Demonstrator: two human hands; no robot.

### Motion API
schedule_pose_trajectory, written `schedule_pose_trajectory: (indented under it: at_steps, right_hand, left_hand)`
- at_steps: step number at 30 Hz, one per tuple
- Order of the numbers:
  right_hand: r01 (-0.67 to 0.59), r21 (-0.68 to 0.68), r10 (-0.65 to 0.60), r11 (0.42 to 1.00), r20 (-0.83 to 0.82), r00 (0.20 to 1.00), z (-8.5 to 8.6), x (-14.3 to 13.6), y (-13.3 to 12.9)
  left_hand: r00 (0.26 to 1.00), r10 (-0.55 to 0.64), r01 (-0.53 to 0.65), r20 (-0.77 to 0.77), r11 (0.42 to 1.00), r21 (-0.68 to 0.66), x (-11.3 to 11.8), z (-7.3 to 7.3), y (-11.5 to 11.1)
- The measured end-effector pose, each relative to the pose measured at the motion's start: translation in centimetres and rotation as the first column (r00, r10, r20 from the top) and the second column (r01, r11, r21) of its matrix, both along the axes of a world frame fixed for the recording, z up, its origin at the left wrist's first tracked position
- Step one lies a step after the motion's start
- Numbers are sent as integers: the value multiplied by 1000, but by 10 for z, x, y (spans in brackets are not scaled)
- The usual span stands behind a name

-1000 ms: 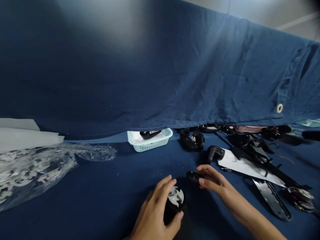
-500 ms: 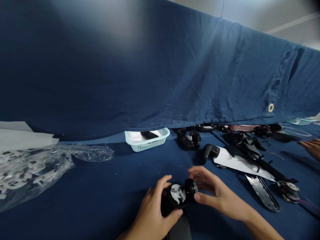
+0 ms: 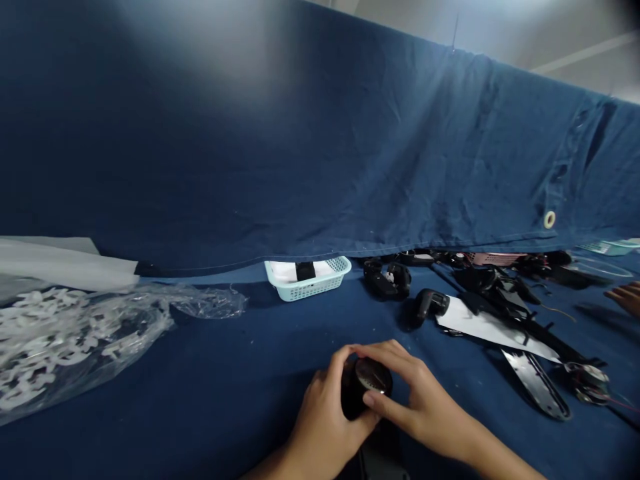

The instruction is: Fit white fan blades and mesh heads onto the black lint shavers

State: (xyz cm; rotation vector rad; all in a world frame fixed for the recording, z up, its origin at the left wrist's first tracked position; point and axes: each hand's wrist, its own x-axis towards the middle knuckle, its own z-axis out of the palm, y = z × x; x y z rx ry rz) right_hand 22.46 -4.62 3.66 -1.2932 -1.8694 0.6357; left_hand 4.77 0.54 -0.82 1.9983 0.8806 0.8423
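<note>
My left hand is curled around the round end of a black plastic housing, low in the middle of the head view. The housing's long dark body runs down toward me. In my right hand is a glossy black round cap, gripped between thumb and fingers on top of that round end. The fingertips of both hands meet around the cap. The white insert inside the housing is hidden beneath the cap; whether the cap is seated I cannot tell.
A clear bag of white plastic pieces lies on the left. Behind my hands are a light blue basket and a black part. Black casings and wires crowd the right, where another person's hand shows. A blue cloth hangs ahead.
My right hand has moved the black cap from beside the housing's round end onto it, covering the white insert. The view has shifted slightly left.
</note>
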Motion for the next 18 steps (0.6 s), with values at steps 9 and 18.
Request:
schedule_pose_trajectory:
  at_steps: [9, 18]
  right_hand:
    - [19, -116, -41, 993, -191, 981, -9, 1, 6]
    - [-99, -285, -107, 953, -626, 773, -34, -14, 4]
  left_hand:
    - [998, -63, 65, -17, 991, 120, -7, 3, -3]
    - [984, -25, 23, 177, 1000, 16, -7, 3, 3]
